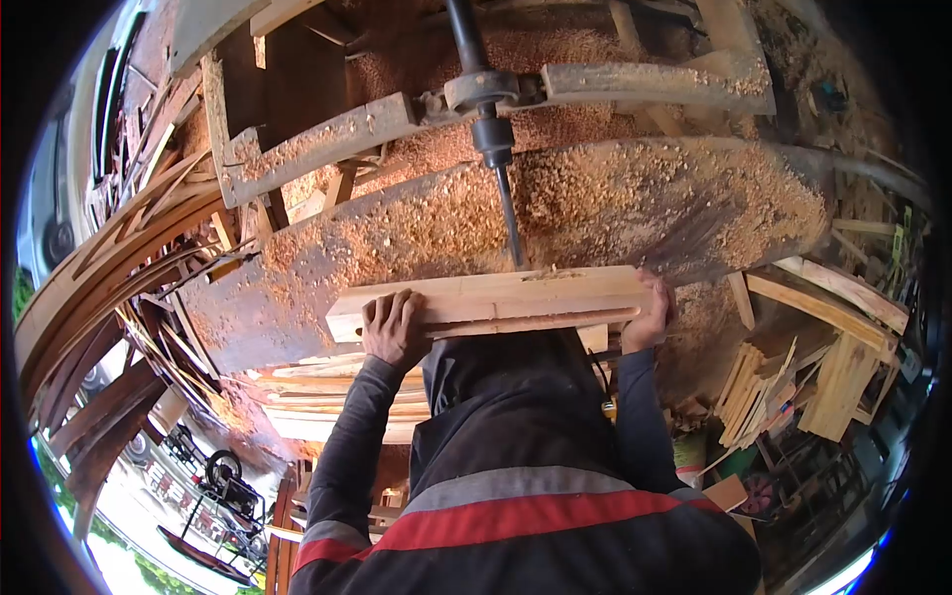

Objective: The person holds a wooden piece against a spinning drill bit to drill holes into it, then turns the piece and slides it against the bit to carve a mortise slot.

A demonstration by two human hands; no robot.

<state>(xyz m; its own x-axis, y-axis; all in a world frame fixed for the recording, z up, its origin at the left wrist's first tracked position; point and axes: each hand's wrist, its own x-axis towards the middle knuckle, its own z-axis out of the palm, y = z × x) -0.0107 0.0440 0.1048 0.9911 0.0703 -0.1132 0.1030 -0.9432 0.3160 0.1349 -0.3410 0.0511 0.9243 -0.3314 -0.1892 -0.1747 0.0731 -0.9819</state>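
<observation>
A squared wooden beam (516, 294) lies crosswise in front of me, with a long slot cut along its near face. My left hand (395, 327) is closed over its left part, fingers bent across the upper face. Around the right end is my right hand (650, 313), its thumb side and fingers partly hidden by the wood. A long drill bit (509, 216) in a dark chuck (492, 137) points at the beam's far edge. Whether its tip touches the wood I cannot tell.
Wood shavings (595, 198) cover the worktable (223, 317). Behind it runs a wooden frame (654, 84) holding the spindle's bearing (481, 91). Stacked timber stands at left, and cut wood pieces (759, 392) are piled at right. A dark hood (501, 372) fills the lower middle.
</observation>
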